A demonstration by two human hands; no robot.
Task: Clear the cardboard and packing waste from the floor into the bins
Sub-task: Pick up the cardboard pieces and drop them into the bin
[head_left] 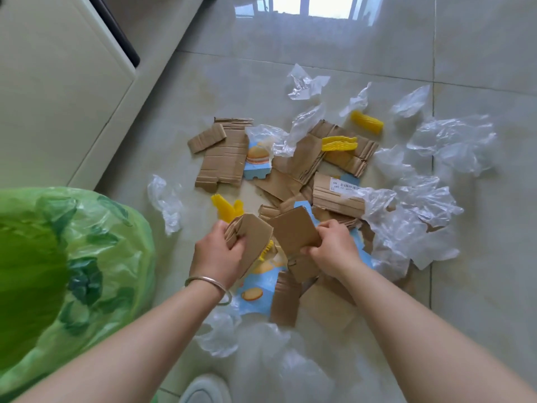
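Torn brown cardboard pieces (222, 154) lie scattered on the tiled floor, mixed with clear plastic wrap (453, 141), yellow foam nets (366, 121) and blue printed box scraps (257, 162). My left hand (216, 255) is shut on a folded bundle of cardboard (252, 238). My right hand (334, 247) grips another cardboard piece (293, 229) just to its right, above the pile. A bin lined with a green plastic bag (87, 263) stands at my left.
A pale cabinet (58, 82) with a dark handle runs along the left. More clear plastic (261, 353) lies near my feet, beside a white shoe tip (203, 388). Bare glossy tiles stretch toward a window reflection at the top.
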